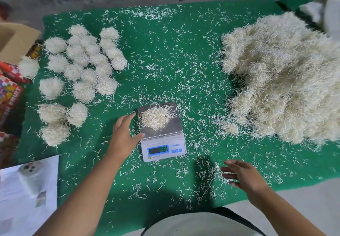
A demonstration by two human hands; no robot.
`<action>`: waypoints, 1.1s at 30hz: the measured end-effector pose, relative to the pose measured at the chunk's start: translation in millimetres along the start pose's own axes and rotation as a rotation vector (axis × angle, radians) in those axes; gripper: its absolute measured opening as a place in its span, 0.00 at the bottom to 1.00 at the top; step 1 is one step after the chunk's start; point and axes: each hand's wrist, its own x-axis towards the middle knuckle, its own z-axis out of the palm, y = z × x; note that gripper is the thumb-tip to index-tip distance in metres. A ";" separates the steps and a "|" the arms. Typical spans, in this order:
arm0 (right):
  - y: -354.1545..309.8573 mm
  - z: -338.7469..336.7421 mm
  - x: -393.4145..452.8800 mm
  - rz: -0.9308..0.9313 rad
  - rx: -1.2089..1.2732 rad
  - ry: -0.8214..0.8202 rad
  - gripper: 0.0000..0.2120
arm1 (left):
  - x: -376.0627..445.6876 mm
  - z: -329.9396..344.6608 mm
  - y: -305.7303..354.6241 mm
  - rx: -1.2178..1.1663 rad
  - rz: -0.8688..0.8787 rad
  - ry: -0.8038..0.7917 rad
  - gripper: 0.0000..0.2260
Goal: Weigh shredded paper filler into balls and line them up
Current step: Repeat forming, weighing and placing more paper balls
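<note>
- Presently a loose portion of shredded paper is seen heaped on the steel platform of the scale, which stands near the middle of the green table.
- The left hand is held beside the scale's left edge with fingers spread and relaxed; nothing is gripped, and whether the thumb touches the housing cannot be told.
- The right hand hovers low over scattered strands to the right of the scale, its grip likewise open and empty.
- Digits are lit on the display, but they are too blurred to be read with confidence.
- For the step to be done well, the platform should be left untouched until the reading settles; strands trailing over the platform's edge should be tucked in so that their weight is counted.
- Small pinches should be added or removed rather than handfuls, since the material is very light.
- The portion is best gathered from all sides at once and compacted by rolling, as thin crinkled strips shed easily.
- The finished balls lie in rough rows at the left: pale, fuzzy, roundish, several touching.
- The bulk pile at the right is cream-coloured, springy and tangled; the table's cover appears felt-like and is littered with strays.
</note>
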 end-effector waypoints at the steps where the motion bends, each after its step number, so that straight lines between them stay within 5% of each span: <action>1: 1.2 -0.4 -0.8 0.005 0.001 0.008 0.08 | 2.9 1.3 2.4 -0.009 0.010 -0.012 0.40; 9: 15.5 -5.1 -9.4 0.042 0.024 0.039 0.07 | 50.4 34.5 34.2 0.174 0.083 -0.210 0.52; 12: 21.4 -8.1 -15.5 0.052 0.024 0.056 0.07 | 62.0 60.7 42.1 0.220 0.037 -0.266 0.45; 17: 12.8 -7.7 -30.7 -0.017 -0.047 0.071 0.08 | 50.3 87.3 47.1 0.419 0.060 -0.128 0.30; 23: -26.3 2.0 -44.6 -0.175 -0.147 -0.028 0.06 | -9.6 83.4 89.6 0.055 0.066 -0.306 0.19; 28: -51.4 17.1 -45.7 -0.293 -0.144 -0.308 0.23 | -66.4 69.7 120.5 -0.072 0.021 -0.441 0.16; 33: -52.1 32.2 -35.0 -0.380 -0.021 -0.327 0.11 | -87.5 59.6 121.0 -0.164 -0.020 -0.400 0.19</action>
